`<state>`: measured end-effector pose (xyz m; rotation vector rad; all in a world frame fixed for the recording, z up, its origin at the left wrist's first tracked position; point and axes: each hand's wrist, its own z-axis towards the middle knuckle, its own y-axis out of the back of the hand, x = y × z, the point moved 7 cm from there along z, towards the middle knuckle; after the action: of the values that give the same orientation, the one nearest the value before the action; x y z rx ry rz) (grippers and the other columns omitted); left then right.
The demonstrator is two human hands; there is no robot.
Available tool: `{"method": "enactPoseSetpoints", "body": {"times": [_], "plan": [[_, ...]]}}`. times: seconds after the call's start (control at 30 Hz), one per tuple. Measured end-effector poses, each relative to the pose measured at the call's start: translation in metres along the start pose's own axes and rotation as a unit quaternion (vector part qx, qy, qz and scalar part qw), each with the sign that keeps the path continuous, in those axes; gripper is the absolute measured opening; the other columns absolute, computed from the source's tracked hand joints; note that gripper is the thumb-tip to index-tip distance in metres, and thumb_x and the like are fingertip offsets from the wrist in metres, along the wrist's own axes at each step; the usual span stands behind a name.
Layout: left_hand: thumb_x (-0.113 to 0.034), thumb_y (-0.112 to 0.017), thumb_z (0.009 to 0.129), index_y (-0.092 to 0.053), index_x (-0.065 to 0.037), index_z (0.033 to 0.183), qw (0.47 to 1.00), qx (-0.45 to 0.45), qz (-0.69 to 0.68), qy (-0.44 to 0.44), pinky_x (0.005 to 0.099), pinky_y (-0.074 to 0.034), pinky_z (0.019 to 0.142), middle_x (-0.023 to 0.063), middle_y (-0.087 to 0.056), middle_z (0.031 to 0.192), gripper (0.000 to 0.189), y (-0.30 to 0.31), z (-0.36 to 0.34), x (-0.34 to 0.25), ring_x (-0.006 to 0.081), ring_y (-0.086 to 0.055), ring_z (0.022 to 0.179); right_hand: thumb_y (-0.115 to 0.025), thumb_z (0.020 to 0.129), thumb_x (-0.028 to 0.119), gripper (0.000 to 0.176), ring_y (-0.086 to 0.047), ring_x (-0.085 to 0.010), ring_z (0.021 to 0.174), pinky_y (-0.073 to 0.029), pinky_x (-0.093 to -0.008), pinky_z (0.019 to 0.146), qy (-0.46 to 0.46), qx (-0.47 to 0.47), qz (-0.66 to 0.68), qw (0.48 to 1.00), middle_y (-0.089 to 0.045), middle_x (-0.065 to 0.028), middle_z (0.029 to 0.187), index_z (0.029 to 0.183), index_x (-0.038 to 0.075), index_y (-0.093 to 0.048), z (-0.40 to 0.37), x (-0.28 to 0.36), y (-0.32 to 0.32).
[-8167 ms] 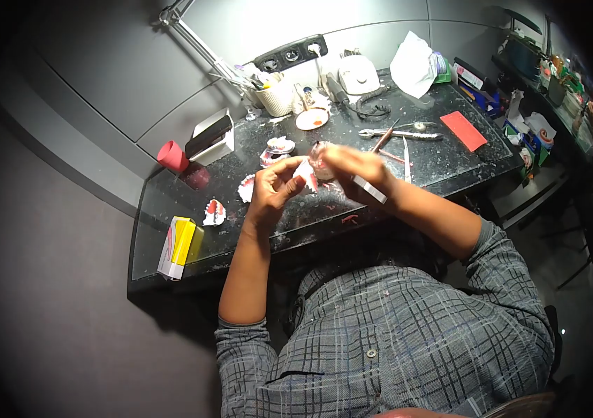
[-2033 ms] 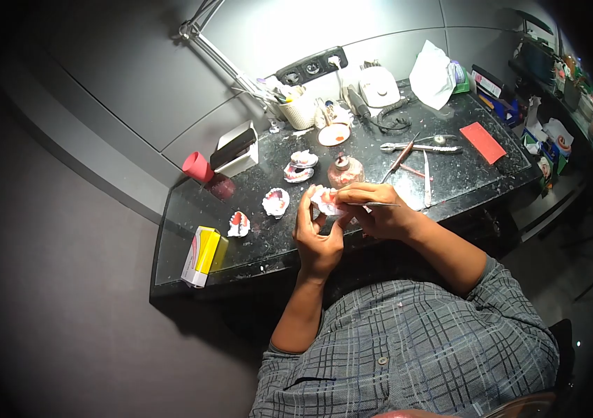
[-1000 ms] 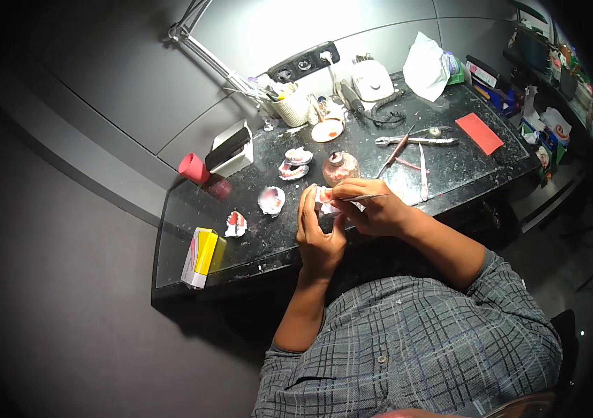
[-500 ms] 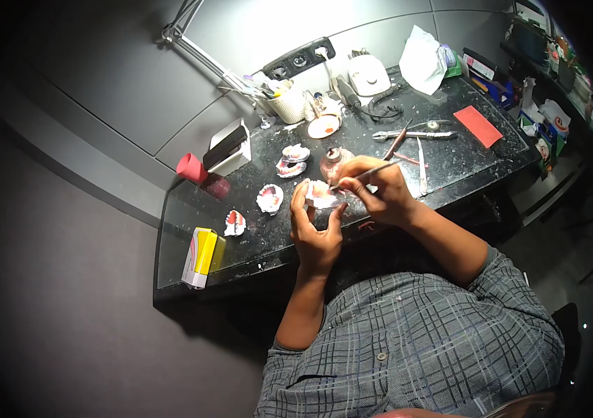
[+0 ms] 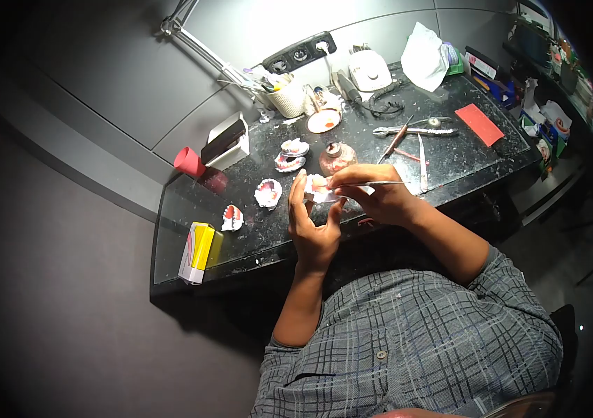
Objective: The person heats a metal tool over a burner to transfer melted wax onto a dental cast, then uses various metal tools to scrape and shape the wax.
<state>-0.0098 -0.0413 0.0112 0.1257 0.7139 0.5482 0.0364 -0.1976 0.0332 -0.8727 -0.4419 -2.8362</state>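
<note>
My left hand [image 5: 314, 226] grips a white plaster dental cast [image 5: 318, 196] with pinkish wax on it, thumb and fingers on opposite sides. In my right hand [image 5: 380, 195] a thin carving tool [image 5: 387, 182] is pinched, lying nearly level. Its tip end is at the cast, hidden by my fingers. Just beyond stands a round burner bottle [image 5: 337, 159]. Left of the held cast are a pair of stacked dental models [image 5: 291, 156], a single dental cast [image 5: 268, 194] and a smaller one with red wax [image 5: 232, 218].
A yellow box [image 5: 197, 252] and red cup [image 5: 189, 161] stand on the left. Pliers [image 5: 418, 131], a knife [image 5: 422, 164] and a red wax sheet [image 5: 479, 125] lie on the right. Behind are a brush holder [image 5: 289, 101] and a white device [image 5: 370, 71].
My right hand has tilted the carving tool from slanting upward to nearly level and moved its fingers closer to the cast. My left hand keeps holding the cast.
</note>
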Motion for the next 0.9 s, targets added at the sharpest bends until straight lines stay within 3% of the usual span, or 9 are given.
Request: {"method": "enactPoseSetpoints", "body": {"times": [0.1,0.2,0.27,0.37,0.8,0.9], "plan": [[-0.005,-0.083,0.082,-0.045,0.004,0.144,1.0,-0.001,0.025,-0.002,0.0419,-0.055,0.103,0.0241,-0.05,0.146,0.073,0.001,0.002,-0.002,0.0361,-0.058,0.13,-0.073,0.089,0.002,0.015,-0.075,-0.0238,0.083,-0.059,-0.0339,0.073,-0.023,0.022,-0.008,0.999,-0.074,-0.0107,0.093,0.104,0.002,-0.07,-0.001,0.001,-0.004],[-0.004,-0.084,0.08,-0.047,0.004,0.143,0.998,-0.003,0.06,-0.016,0.0415,-0.055,0.101,0.0242,-0.054,0.142,0.073,0.002,0.003,-0.004,0.0375,-0.06,0.127,-0.072,0.09,0.002,0.019,-0.075,-0.0252,0.088,-0.059,-0.0348,0.078,0.009,0.032,-0.019,0.999,-0.075,-0.0117,0.101,0.109,0.002,-0.071,-0.002,0.003,-0.007],[-0.004,-0.084,0.079,-0.048,0.004,0.142,0.997,-0.005,0.075,-0.025,0.0417,-0.055,0.099,0.0242,-0.056,0.141,0.074,0.001,0.003,-0.005,0.0383,-0.061,0.125,-0.071,0.089,0.001,0.014,-0.073,-0.029,0.082,-0.058,-0.0358,0.072,0.061,0.017,-0.041,0.997,-0.073,-0.0122,0.094,0.103,0.001,-0.068,0.001,0.011,-0.008],[-0.003,-0.085,0.078,-0.049,0.004,0.142,0.996,-0.009,0.085,-0.027,0.042,-0.054,0.098,0.0239,-0.058,0.139,0.074,0.001,0.003,-0.004,0.0389,-0.062,0.123,-0.071,0.089,0.0,0.014,-0.073,-0.0308,0.082,-0.058,-0.0362,0.072,0.063,0.014,-0.035,0.997,-0.073,-0.0129,0.094,0.103,0.001,-0.068,0.001,0.01,-0.01],[-0.001,-0.083,0.078,-0.049,0.005,0.14,0.995,0.009,0.101,-0.022,0.0454,-0.049,0.106,0.0257,-0.057,0.138,0.072,-0.002,0.002,-0.001,0.043,-0.057,0.127,-0.072,0.086,-0.002,0.015,-0.073,-0.031,0.081,-0.059,-0.0372,0.072,0.063,0.014,-0.036,0.997,-0.073,-0.0132,0.095,0.101,0.001,-0.069,-0.003,-0.002,-0.015],[-0.001,-0.082,0.078,-0.05,0.006,0.14,0.994,0.008,0.104,-0.022,0.0452,-0.049,0.106,0.0255,-0.057,0.137,0.07,-0.002,0.002,-0.003,0.0429,-0.057,0.127,-0.073,0.079,-0.006,0.026,-0.075,-0.0296,0.089,-0.06,-0.0358,0.078,0.036,0.035,-0.039,0.998,-0.075,-0.013,0.1,0.104,0.001,-0.07,-0.003,-0.005,-0.016]]}}
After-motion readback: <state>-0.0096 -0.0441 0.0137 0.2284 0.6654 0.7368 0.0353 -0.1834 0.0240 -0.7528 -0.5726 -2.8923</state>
